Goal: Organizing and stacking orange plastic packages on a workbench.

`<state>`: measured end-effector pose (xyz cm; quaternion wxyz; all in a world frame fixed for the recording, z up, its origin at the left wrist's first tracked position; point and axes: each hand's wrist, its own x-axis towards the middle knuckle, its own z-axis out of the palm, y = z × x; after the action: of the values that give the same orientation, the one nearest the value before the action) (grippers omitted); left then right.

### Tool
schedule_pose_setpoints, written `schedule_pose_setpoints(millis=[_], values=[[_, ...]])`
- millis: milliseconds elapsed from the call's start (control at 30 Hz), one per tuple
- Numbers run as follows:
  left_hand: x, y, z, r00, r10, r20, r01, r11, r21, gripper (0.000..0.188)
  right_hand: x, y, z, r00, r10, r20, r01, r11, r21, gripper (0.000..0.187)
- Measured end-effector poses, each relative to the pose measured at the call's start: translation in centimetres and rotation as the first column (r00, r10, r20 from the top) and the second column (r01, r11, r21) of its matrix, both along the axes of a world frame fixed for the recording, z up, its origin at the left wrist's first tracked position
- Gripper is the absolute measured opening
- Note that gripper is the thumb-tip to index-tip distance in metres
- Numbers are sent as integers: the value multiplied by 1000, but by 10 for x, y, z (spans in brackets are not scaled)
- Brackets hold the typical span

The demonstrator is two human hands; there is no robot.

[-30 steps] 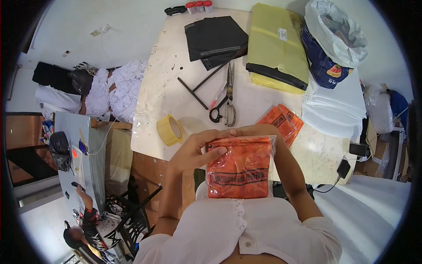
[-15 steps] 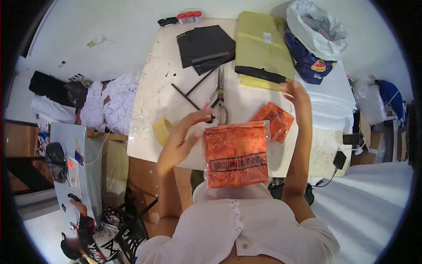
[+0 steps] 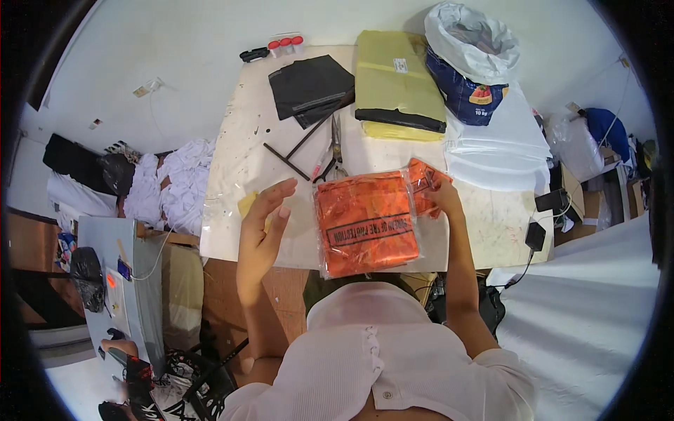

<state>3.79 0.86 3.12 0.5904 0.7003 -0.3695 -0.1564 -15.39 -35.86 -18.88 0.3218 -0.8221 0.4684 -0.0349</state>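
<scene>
A large orange packet [image 3: 365, 231] in clear plastic, with a dark printed band, lies at the table's front edge in front of me. Beside its upper right corner, my right hand [image 3: 445, 198] has its fingers closed on the right side of a smaller orange packet [image 3: 420, 175], also in clear plastic; the large packet partly covers it. My left hand [image 3: 261, 231] is raised to the left of the large packet, thumb and fingers apart, holding nothing. Behind that hand, a roll of yellow tape [image 3: 246, 203] is mostly hidden.
Beyond the packets lie scissors [image 3: 337, 144] and a black T-shaped tool [image 3: 298, 151]. Farther back are black plastic sheets [image 3: 309, 84], a yellow folded stack [image 3: 397, 84], red-capped containers [image 3: 286, 46] and an open sack [image 3: 463, 98]. White sheets [image 3: 498, 154] lie right; a person's arm [image 3: 121, 346] shows lower left.
My right hand has come down from beside the yellow stack onto the smaller packet. My left hand has drawn back from the large packet's upper left corner. The view has shifted slightly.
</scene>
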Motion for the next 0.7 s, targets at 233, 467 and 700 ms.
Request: schedule_pose_setpoints(millis=[233,467,700], values=[[-14,4,14,997,-5,81,14,994,-110,23,-24,20,106,909,-219,355,20,873,487,15],[-37,-41,52,978,-183,-96,147,943,-298,36,-34,82,253,247,-271,930,-169,933,317,7],[-64,-57,83,915,-250,-317,142,934,-327,55,-7,145,258,165,-249,954,-384,875,295,31]])
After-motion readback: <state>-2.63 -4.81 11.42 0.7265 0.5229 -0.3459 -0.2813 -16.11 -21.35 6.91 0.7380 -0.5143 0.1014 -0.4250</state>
